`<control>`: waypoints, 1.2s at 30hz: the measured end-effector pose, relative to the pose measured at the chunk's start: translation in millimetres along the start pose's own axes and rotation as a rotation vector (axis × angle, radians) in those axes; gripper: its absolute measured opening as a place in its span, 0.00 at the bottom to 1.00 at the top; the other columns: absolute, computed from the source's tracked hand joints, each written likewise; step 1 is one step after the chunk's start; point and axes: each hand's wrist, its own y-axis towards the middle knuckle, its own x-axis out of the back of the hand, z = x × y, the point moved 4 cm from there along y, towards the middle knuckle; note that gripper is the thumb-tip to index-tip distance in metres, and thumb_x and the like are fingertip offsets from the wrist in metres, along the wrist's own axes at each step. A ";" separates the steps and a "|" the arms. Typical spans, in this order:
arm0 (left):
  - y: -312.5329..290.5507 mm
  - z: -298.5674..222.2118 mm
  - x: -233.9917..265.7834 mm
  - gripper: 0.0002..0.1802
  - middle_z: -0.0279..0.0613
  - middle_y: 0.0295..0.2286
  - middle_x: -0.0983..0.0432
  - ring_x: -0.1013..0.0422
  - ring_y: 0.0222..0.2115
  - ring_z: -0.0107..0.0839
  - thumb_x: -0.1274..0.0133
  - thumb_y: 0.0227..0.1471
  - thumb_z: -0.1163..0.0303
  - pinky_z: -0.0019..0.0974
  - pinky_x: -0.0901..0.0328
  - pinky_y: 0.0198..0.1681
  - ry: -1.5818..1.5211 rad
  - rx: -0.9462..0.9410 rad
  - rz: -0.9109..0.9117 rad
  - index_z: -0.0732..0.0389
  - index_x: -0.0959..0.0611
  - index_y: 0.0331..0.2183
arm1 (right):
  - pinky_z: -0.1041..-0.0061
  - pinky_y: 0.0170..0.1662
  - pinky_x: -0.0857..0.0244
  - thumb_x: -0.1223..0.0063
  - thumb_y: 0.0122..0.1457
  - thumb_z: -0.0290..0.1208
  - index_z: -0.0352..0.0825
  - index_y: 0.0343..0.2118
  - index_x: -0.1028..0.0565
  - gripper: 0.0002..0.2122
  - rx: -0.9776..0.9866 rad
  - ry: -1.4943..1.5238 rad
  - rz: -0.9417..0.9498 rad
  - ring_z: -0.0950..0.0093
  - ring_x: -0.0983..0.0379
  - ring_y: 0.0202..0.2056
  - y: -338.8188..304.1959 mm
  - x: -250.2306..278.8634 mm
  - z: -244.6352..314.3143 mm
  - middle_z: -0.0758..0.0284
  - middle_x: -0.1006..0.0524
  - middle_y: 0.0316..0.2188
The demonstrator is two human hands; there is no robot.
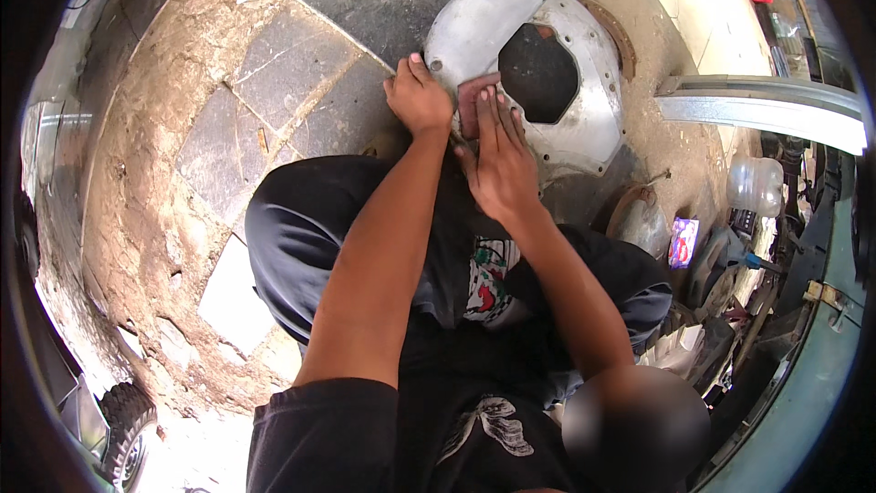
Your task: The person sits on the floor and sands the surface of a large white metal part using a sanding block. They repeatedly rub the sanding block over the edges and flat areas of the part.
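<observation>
Nearest the camera, at the near edge, lies our black shirt (429, 379). Left to right beyond it: our left hand (420, 100), fingers curled at the left rim of the silvery metal plate (474, 27), grip unclear; then the reddish-brown pad (468, 105) on the plate's near-left face, long axis partly hidden. We note our right hand (502, 160) overlaps the pad's right side, fingers straight, side by side, laid flat, pointing far, forearm (575, 297) slanting in from near right.

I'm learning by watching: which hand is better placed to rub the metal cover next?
Probably the right hand: it lies over the reddish pad on the metal cover. The left hand is at the cover's edge, without a pad visible.
</observation>
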 end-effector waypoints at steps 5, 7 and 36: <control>12.8 -1.4 -4.4 0.23 0.61 0.36 0.17 0.28 0.47 0.62 0.56 0.72 0.57 0.59 0.34 0.53 0.146 -0.036 0.126 0.65 0.14 0.41 | 0.50 0.75 0.52 0.42 0.68 0.41 0.20 0.71 0.44 0.38 0.008 -0.054 -0.104 0.47 0.44 0.73 44.2 -3.5 -12.1 0.41 0.39 0.71; 19.3 -11.8 0.7 0.21 0.60 0.40 0.16 0.28 0.52 0.61 0.54 0.70 0.57 0.59 0.34 0.57 0.202 0.102 0.258 0.64 0.14 0.45 | 0.50 0.75 0.52 0.42 0.68 0.40 0.21 0.71 0.43 0.37 0.011 -0.025 -0.074 0.49 0.44 0.73 19.7 -7.0 -7.2 0.42 0.38 0.71; -10.7 -119.7 37.9 0.26 0.46 0.41 0.13 0.19 0.40 0.35 0.28 0.53 0.61 0.38 0.26 0.49 0.062 -0.429 1.223 0.63 0.13 0.51 | 0.59 0.49 0.19 0.46 0.73 0.37 0.30 0.59 0.26 0.18 -0.692 1.903 -0.408 0.67 0.19 0.53 -31.7 20.6 -54.0 0.60 0.18 0.51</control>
